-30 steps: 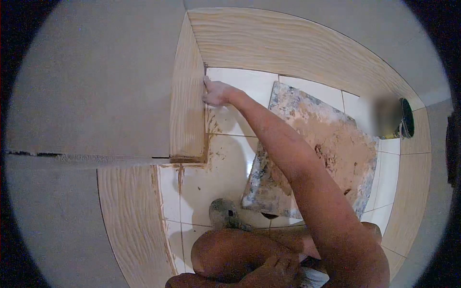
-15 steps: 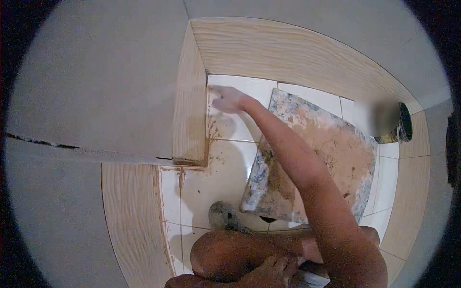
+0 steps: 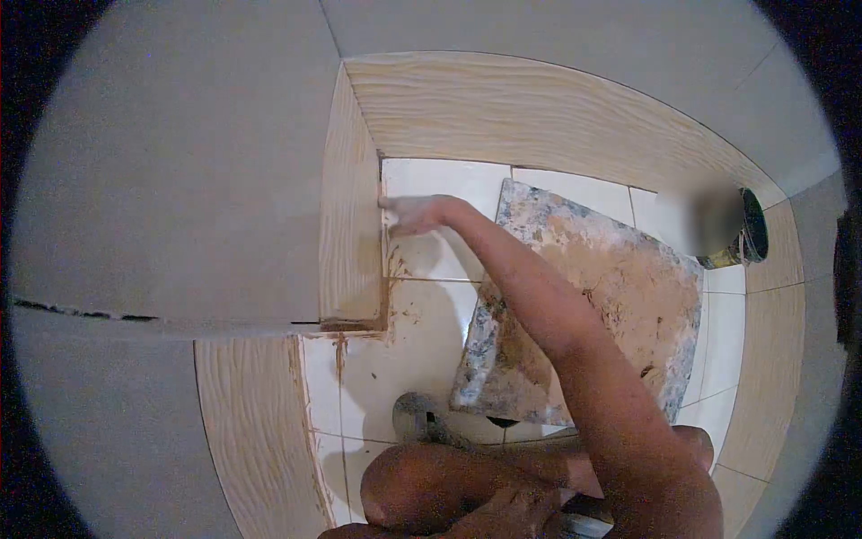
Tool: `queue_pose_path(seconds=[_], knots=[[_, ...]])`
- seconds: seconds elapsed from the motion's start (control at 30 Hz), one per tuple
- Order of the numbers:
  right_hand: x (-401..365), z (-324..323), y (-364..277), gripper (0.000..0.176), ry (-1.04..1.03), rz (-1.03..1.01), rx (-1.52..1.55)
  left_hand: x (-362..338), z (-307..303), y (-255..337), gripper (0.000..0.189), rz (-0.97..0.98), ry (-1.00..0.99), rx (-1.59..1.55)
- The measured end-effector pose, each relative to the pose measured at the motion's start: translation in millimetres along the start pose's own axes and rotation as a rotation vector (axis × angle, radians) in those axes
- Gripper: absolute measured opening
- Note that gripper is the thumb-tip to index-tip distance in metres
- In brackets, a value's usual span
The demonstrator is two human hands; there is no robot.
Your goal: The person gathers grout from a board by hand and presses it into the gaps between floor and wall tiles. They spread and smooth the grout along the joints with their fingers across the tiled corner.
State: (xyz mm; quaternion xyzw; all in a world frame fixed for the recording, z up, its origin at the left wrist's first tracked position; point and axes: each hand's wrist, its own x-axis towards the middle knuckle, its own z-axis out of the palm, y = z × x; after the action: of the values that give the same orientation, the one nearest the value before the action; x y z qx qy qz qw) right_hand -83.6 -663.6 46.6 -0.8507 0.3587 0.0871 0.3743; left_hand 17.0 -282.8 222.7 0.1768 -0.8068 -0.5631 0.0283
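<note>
Skirting tile, one, perhaps against fingers

Haze blots out the left part of a bucket at the floor's right edge; the outstretched arm hides part of the smeared board; the right hand's fingertips blur.

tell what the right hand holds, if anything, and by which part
Nothing visibly held in the right hand; its fingers are at the base of the wood-look wall tile.

The right hand has moved from close by the back corner along the wall tile, nearer its outer end
</note>
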Motion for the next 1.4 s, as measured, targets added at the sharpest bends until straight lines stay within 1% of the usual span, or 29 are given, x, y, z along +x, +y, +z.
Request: queue_pose_path(seconds=[0.03,0.07,0.1,0.13,0.17,0.2,0.23,0.33,0.37,0.4,0.43,0.47,0.5,0.53,0.57,0.63,0.67,0.73,0.77,0.83,0.87,0.93,1.03,1.17,1.23,1.27,1.33,1.37,1.4], knots=[[16.2,14.2,32.4,0.049,0.282,-0.159,0.176,-1.7,-2.0,-0.5,0.032,-0.020,-0.055,-0.050],[21.3,20.9,52.4,0.047,0.560,-0.319,0.352,-1.0,-8.2,1.3,0.032,-0.022,-0.049,-0.045],[-13.7,6.3,28.0,0.043,0.622,-0.197,0.548,2.0,-18.6,5.5,0.031,-0.001,-0.001,-0.001],[-25.9,9.1,26.7,0.043,0.620,-0.200,0.545,4.2,-28.2,9.3,0.029,0.020,0.045,0.042],[-39.2,12.0,24.7,0.037,0.608,-0.067,0.921,5.5,-34.9,12.3,0.029,0.023,0.048,0.039],[-57.4,19.7,26.8,0.034,0.584,0.087,1.295,6.0,-39.4,16.3,0.029,0.010,-0.019,0.180],[-79.6,28.0,35.1,0.034,0.591,0.097,1.287,6.4,-42.3,19.0,0.029,0.002,-0.083,0.328],[-162.3,56.1,68.4,0.034,0.746,0.280,0.304,6.5,-41.1,23.6,0.031,-0.013,-0.103,0.252],[-202.8,52.8,53.7,0.037,0.645,0.502,0.169,8.8,-39.6,23.9,0.031,0.003,-0.099,0.257],[-243.1,50.2,34.0,0.040,0.539,0.718,0.032,12.0,-37.9,22.6,0.029,0.062,-0.099,0.367],[-270.6,62.9,31.2,0.042,0.463,0.796,-0.113,14.1,-34.7,21.3,0.029,0.117,-0.099,0.476],[-296.1,80.0,29.4,0.043,0.380,0.871,-0.256,14.5,-29.6,19.0,0.029,0.126,-0.092,0.478],[-319.6,111.5,37.9,0.043,0.429,0.838,-0.288,13.6,-23.1,15.8,0.029,0.116,-0.056,0.493],[-333.9,133.3,32.3,0.042,0.475,0.803,-0.315,11.7,-16.2,13.4,0.030,0.103,-0.024,0.506],[-346.1,151.3,30.1,0.042,0.471,0.804,-0.316,11.2,-12.1,11.6,0.030,0.104,-0.024,0.502],[-363.1,166.5,8.1,0.045,0.641,0.764,-0.344,13.5,-8.1,9.1,0.029,0.063,-0.035,0.465],[-362.8,168.1,8.2,0.045,0.637,0.765,-0.343,14.4,-6.1,7.3,0.029,0.062,-0.036,0.461],[-356.8,168.4,11.4,0.051,0.454,0.938,-0.314,15.7,-1.3,4.4,0.030,0.024,0.020,0.482],[-357.9,170.1,9.5,0.051,0.452,0.933,-0.313,17.1,0.9,2.5,0.030,0.019,0.021,0.481],[-358.1,170.5,2.5,0.054,0.479,0.925,-0.252,18.6,2.9,-1.8,0.030,-0.103,-0.028,0.487],[-361.2,177.9,3.6,0.054,0.474,0.921,-0.252,19.2,4.9,-3.0,0.030,-0.107,-0.026,0.483],[-363.9,194.9,13.5,0.055,0.514,0.887,-0.530,21.1,6.3,-4.0,0.029,-0.127,-0.011,0.500],[-359.7,202.5,21.1,0.055,0.501,0.885,-0.493,21.8,6.9,-1.3,0.030,-0.134,-0.021,0.507],[-363.2,205.5,16.2,0.054,0.525,0.865,-0.548,17.0,8.2,-1.0,0.029,-0.078,-0.004,0.519],[-361.3,209.5,22.8,0.054,0.398,0.938,-0.485,15.5,9.5,-4.7,0.029,0.046,0.058,0.527],[-364.9,213.2,23.4,0.054,0.398,0.937,-0.488,14.3,8.7,-3.9,0.029,0.047,0.062,0.527],[-370.7,210.2,8.6,0.051,0.477,0.797,-0.602,10.5,4.5,2.3,0.031,0.019,0.036,0.495],[-371.4,202.1,2.5,0.051,0.477,0.792,-0.605,8.9,1.3,4.7,0.031,0.017,0.041,0.495],[-372.3,192.2,-10.4,0.046,0.424,0.862,-0.482,6.4,-0.6,7.2,0.030,0.029,0.039,0.508]])
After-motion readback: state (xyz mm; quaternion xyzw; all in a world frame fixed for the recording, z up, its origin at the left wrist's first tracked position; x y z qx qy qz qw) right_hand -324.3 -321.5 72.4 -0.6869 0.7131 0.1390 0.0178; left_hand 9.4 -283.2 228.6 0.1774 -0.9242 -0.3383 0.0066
